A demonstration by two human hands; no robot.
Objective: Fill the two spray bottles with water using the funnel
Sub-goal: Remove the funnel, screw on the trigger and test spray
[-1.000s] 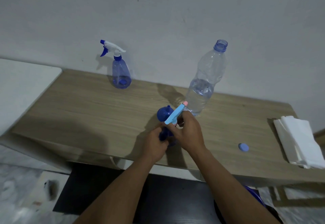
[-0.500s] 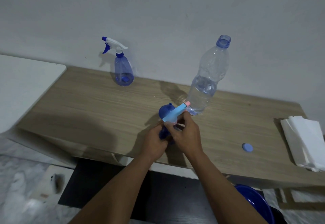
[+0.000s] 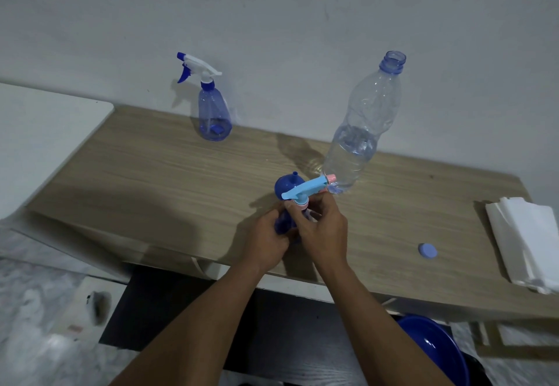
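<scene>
Over the last second little changes: our left hand (image 3: 266,243) still grips the near bottle (image 3: 282,224) at the table's (image 3: 151,179) near edge, our right hand (image 3: 320,228) still turns its sprayer (image 3: 305,191). We judge it's being capped or uncapped; the funnel (image 3: 286,186) waits just behind.

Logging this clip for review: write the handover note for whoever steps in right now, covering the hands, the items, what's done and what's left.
Left hand grips the near spray bottle's blue body. Right hand fingers are at its light-blue spray head; whether it is being screwed on or off I cannot tell.
Blue funnel sits just behind that bottle. Far spray bottle stands capped by the wall, little water visible.
Open water bottle is partly full; its cap lies on the table.
Left: confirm both bottles are filled and closed.
</scene>
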